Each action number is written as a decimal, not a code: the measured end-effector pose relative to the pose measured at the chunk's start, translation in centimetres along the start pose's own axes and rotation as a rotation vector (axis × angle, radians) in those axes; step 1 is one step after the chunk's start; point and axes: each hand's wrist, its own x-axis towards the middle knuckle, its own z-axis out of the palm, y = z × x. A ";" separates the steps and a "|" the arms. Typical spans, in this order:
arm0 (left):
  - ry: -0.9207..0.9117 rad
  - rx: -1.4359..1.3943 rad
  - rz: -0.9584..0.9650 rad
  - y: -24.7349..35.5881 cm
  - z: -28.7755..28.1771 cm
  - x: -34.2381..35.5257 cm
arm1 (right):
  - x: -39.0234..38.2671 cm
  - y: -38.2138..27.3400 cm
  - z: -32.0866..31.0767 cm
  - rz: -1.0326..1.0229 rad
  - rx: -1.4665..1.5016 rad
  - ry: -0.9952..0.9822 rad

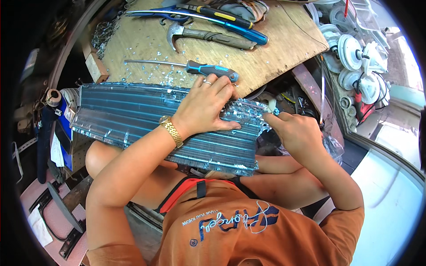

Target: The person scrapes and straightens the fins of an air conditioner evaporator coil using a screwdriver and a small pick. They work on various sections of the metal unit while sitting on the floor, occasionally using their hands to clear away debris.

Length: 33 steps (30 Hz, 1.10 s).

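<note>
A long finned metal core [115,106] with dark tubes lies across the board's near edge, its right part torn and crumpled. My left hand [206,104] grips it near that part, thumb apart on the fins and fingers curled at the far edge. My right hand [293,135] is closed at the torn right end, beside a small pale piece [271,105]; what it holds is hard to make out. Just beyond my left fingers lies a blue-handled screwdriver [208,70].
A plywood board [284,57] bears silver scraps, a claw hammer [213,37] and long-handled tools [230,26]. White round plastic parts [350,51] crowd the right side. A blue-and-black object [66,137] is at the left, a pale panel [384,199] at the lower right.
</note>
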 end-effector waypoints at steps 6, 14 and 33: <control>0.002 -0.005 0.009 0.1 0.0 0.1 | 0.7 1.5 -0.8 0.069 0.317 0.174; 0.005 -0.007 0.002 0.3 -0.2 0.0 | 0.2 1.2 0.5 0.034 0.264 0.293; -0.037 -0.021 -0.015 0.5 -0.2 0.0 | -0.8 -1.9 2.3 0.144 0.151 0.285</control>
